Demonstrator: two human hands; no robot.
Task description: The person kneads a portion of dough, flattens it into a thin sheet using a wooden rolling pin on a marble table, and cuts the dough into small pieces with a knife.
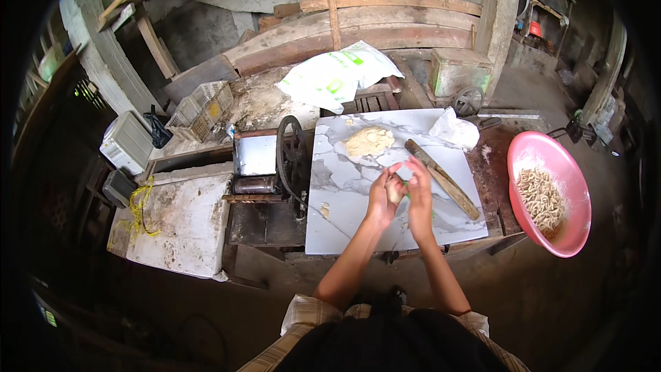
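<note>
My two hands are raised over a marble-patterned white board (337, 213), palms facing. My left hand (378, 201) curls round a small pale lump of dough (394, 191), partly hidden by the fingers. Close beside it, my right hand (419, 201) is held upright with its fingers stretched out. Something bright green, too small to make out, shows between the hands. A larger mound of yellowish dough (368, 141) lies farther back on the board. To the right of my hands a flat wooden stick (446, 182) lies slantwise. Dough scraps (324, 211) sit near the left edge.
At the right stands a pink basin (584, 207) with many short dough strips. A white plastic bag (454, 129) lies on the board's far right corner. Left of the board is a hand-cranked roller machine with a large wheel (292, 158). A white sack (337, 76) lies behind.
</note>
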